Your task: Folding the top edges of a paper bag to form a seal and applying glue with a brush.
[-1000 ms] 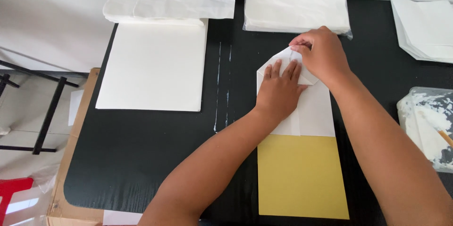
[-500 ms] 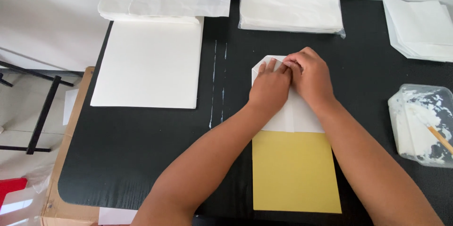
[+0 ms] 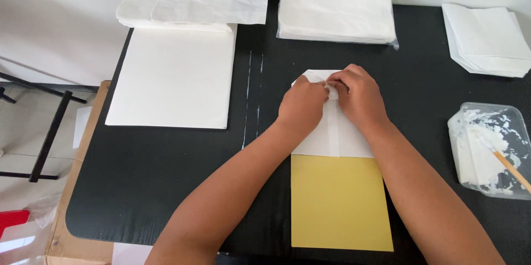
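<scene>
A white paper bag [image 3: 332, 138] lies flat on the black table [image 3: 166, 182], its lower part over a yellow card sheet [image 3: 338, 201]. The bag's top end is folded into angled corners. My left hand [image 3: 303, 105] and my right hand [image 3: 357, 98] sit side by side on that folded top, fingertips meeting at the middle and pressing the flaps down. The hands hide most of the fold.
A stack of large white sheets [image 3: 174, 77] lies at the left, with crumpled white bags [image 3: 193, 2] behind it. More white bag stacks sit at the back centre [image 3: 336, 16] and back right [image 3: 487, 38]. A clear tub of white paste [image 3: 487, 149] with a brush stands at the right.
My right hand has come down from the bag's top right corner to the middle. My left hand has moved up beside it. Both now press on the folded flaps.
</scene>
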